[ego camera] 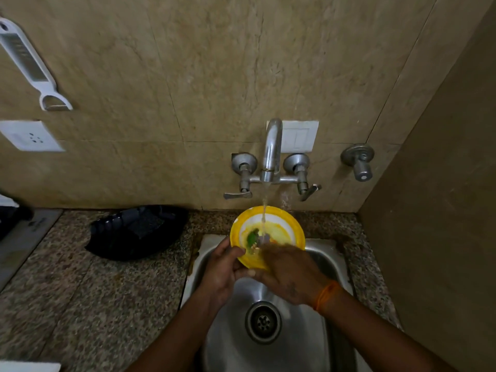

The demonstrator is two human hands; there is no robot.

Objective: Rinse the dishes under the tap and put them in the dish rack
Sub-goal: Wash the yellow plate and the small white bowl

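- The yellow plate [279,221] was held tilted over the back edge of the sink [316,264], directly under the tap [272,149]; the stream landed on its white centre.
- Your left hand [224,267] gripped the plate's near-left rim, thumb on the upper face, fingers curled beneath.
- Your right hand [288,272] lay over the plate's near part, fingers on the wet face; it was blurred, so whether it rubbed or pinched the rim could not be told.
- Food residue [253,236], green and orange, sat on the plate's centre, so rinsing looked unfinished.
- Handling judgement: the plate looked stiff and light, probably plastic or melamine; wet and greasy, it would be slippery. Hold it at the rim with thumb above and fingers below, on the side away from the stream.
- Risk judged: a slip would drop it into the steel basin, near the drain [263,322].
- Both lever handles of the tap sat low; water also sprayed near the right one.
- The bench [80,291] was speckled granite, surrounding the sink on the left and back edges.
- A black tray-like object [139,232] rested at the bench's back edge, left of the sink; whether it was the dish rack could not be told.
- The wall was beige tile, carrying a white grater [26,60], a socket [32,136], a switch plate [300,136] and a separate valve [358,161].
- A side wall closed in on the right of the sink.
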